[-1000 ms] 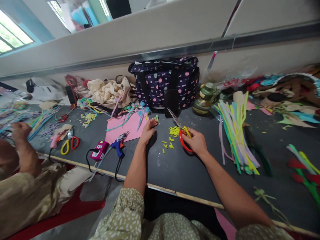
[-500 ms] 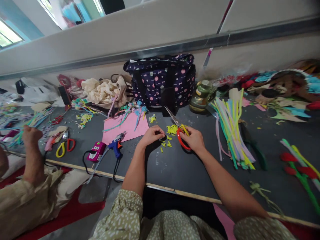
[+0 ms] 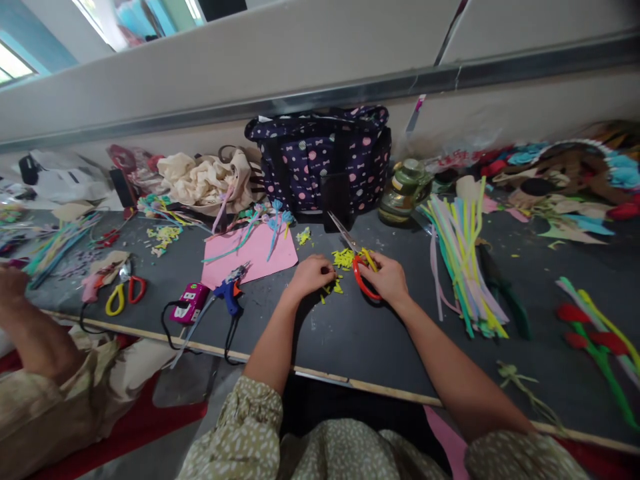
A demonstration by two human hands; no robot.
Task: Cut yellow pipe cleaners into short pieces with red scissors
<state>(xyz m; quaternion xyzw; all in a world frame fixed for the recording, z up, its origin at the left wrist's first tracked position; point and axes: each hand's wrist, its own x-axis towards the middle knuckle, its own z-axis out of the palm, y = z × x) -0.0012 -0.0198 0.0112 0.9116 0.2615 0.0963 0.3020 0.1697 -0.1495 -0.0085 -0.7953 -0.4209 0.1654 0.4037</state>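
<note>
In my right hand is a pair of scissors with one red and one yellow handle, blades pointing away from me and slightly apart. My left hand rests low over the table, fingertips curled together at the near edge of small cut yellow-green pieces. Whatever those fingers pinch is hidden. A few more pieces lie just below the fingertips, and a smaller heap of yellow bits sits farther back.
A dark patterned bag stands behind, with a phone leaning on it. Left are a pink sheet, a blue glue gun and another person's arm. Right are a green jar and colourful fuzzy stems.
My left hand has shifted slightly right, its fingers now covering some yellow pieces. The right hand and scissors stay nearly still. The other person's hand has moved left.
</note>
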